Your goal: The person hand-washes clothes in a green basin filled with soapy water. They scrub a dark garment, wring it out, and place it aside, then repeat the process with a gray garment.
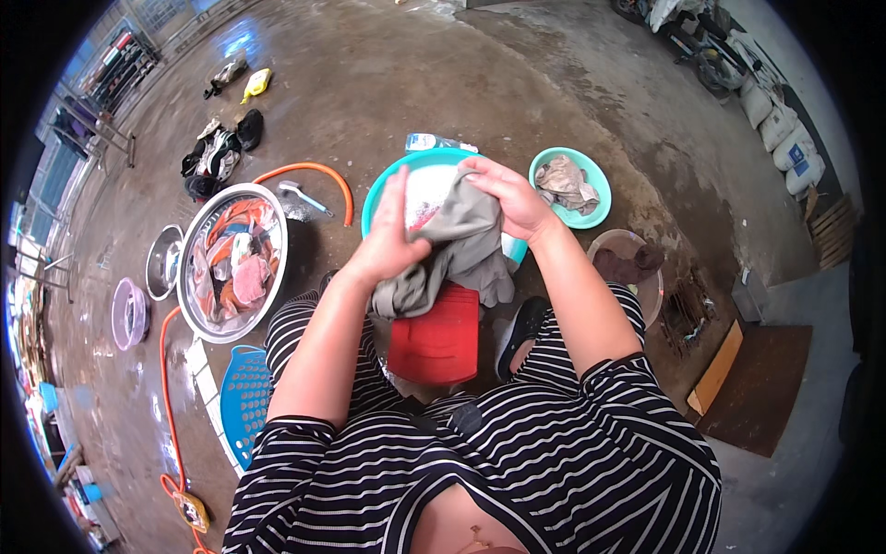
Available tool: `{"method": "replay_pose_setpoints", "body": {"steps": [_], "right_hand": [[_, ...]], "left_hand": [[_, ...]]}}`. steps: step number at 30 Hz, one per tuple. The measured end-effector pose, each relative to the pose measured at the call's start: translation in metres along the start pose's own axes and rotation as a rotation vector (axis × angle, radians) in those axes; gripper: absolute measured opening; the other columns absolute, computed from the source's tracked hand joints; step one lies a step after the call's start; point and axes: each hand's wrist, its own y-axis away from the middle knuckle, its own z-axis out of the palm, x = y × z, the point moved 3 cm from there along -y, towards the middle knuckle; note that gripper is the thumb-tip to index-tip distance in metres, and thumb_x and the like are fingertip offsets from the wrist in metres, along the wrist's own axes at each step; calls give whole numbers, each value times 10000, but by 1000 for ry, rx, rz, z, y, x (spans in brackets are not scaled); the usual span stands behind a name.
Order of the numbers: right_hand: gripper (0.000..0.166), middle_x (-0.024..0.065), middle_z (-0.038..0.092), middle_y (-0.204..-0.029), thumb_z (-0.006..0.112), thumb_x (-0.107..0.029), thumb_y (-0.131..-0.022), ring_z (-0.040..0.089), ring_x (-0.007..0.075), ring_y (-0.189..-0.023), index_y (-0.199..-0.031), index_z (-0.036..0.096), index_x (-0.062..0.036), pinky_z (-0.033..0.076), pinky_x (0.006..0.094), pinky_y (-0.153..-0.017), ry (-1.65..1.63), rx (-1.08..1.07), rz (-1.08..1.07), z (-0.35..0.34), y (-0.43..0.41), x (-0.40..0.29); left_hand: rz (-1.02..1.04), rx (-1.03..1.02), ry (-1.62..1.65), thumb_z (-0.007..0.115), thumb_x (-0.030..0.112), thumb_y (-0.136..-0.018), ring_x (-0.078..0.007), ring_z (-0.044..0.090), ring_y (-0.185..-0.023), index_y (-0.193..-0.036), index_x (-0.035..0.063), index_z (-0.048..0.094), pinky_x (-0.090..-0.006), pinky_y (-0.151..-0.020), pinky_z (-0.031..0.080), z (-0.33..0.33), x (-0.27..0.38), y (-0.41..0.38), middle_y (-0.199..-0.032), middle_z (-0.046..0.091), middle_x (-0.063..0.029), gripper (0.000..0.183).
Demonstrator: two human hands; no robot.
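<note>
A wet grey-green garment (pixel 471 215) hangs over the near side of a teal basin (pixel 369 201) that holds white suds. Its lower part drapes across the top of a red plastic washboard (pixel 435 343). My right hand (pixel 509 194) grips the garment's upper edge between thumb and fingers. On the other side, my left hand (pixel 391 239) has its fingers extended and its thumb apart, beside the cloth; it is slightly blurred. A bit of red and white shows within the suds, partly covered by the garment.
To the left stand a metal basin (pixel 183 277) of wet clothes, an orange hose (pixel 165 374), a brush (pixel 304 197) and a blue perforated basket (pixel 242 401). A small teal basin (pixel 604 176) with cloth and another basin (pixel 651 298) are right. Shoes (pixel 218 156) lie farther off.
</note>
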Motion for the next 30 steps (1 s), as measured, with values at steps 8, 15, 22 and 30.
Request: {"method": "replay_pose_setpoints", "body": {"steps": [8, 15, 22, 30], "right_hand": [[189, 11, 663, -924, 663, -164, -939, 590, 69, -853, -1068, 606, -38, 488, 251, -779, 648, 218, -248, -14, -1, -50], [229, 63, 707, -904, 575, -207, -982, 648, 138, -768, -959, 684, -7, 535, 284, -738, 748, 16, -101, 13, 13, -30], [375, 126, 615, -1180, 584, -252, -948, 602, 204, -1070, -1248, 558, -28, 492, 351, -927, 1398, -296, -267, -26, -19, 110], [427, 135, 572, -1248, 543, -309, -979, 556, 213, -1135, -1321, 503, -56, 465, 373, -970, 278, 126, -39, -47, -34, 67]], "left_hand": [[-494, -120, 868, 578, 201, -963, -114, 652, -880, -1118, 8, 668, -274, -799, 521, 1, 4, -14, -981, 710, -45, 264], [-668, 222, 1366, 472, 296, -1004, -265, 672, -1008, -1250, -8, 574, -403, -895, 548, -16, -4, -13, -1169, 667, -150, 404], [-282, -465, 1073, 647, 213, -870, -144, 643, -911, -1185, -9, 613, -290, -781, 534, 33, 45, 24, -1037, 678, -59, 386], [157, 156, 109, 593, -68, -659, -372, 583, -1063, -1179, 45, 626, -409, -948, 480, 40, 77, 17, -1037, 621, -170, 533]]}}
